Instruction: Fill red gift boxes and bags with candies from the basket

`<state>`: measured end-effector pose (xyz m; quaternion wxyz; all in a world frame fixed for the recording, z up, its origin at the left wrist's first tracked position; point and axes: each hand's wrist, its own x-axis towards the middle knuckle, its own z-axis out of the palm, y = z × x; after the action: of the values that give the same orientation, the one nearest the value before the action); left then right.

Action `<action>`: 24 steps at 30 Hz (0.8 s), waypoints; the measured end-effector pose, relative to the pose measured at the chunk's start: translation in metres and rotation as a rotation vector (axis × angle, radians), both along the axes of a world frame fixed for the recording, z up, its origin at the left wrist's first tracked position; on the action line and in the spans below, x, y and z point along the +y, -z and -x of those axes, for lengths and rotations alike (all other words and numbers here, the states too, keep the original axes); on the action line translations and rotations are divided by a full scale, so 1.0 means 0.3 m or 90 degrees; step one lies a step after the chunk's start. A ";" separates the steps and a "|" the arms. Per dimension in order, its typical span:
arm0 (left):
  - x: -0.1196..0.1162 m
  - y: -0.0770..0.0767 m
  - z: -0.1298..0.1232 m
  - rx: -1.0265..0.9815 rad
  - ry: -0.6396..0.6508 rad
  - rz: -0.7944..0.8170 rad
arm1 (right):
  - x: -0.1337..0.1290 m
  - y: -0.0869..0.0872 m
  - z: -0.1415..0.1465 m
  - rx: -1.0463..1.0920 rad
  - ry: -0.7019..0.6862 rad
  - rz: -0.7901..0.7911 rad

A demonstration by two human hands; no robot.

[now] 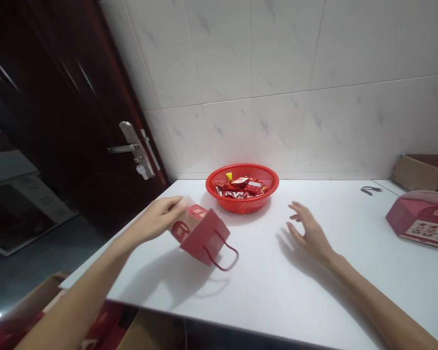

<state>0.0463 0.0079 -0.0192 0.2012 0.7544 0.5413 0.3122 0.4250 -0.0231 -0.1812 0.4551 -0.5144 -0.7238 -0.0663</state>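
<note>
The left hand (160, 218) grips a red-and-tan paper gift bag (200, 236) above the white tabletop (263, 287), long axis slanting down rightward, red cord handle (226, 269) foremost; gripping fingertips blur. The right hand (310, 236) is empty, fingers loosely spread. Rightward, a red printed cardboard box (423, 221) is cut off.

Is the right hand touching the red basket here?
Apart: the head view shows white tabletop between the right hand and the red basket.

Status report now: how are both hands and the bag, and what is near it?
Left hand gripping red paper gift bag, tilted. Right hand open, holding nothing. Red perforated basket of wrapped sweets beyond bag.
</note>
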 end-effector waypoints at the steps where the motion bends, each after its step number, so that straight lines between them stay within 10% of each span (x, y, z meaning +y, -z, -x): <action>1: 0.027 0.019 -0.056 0.022 0.082 0.042 | -0.007 0.001 0.028 0.001 -0.039 0.003; 11: 0.122 0.142 -0.402 0.080 0.424 0.001 | -0.090 -0.049 0.168 -0.004 -0.313 0.101; 24: 0.173 0.227 -0.454 -0.038 0.461 -0.009 | -0.045 0.009 0.148 -0.048 -0.221 0.045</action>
<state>0.1827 0.0599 -0.0875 0.3090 0.8890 0.2310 0.2465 0.3806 -0.0366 -0.1839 0.4140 -0.3945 -0.8201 0.0199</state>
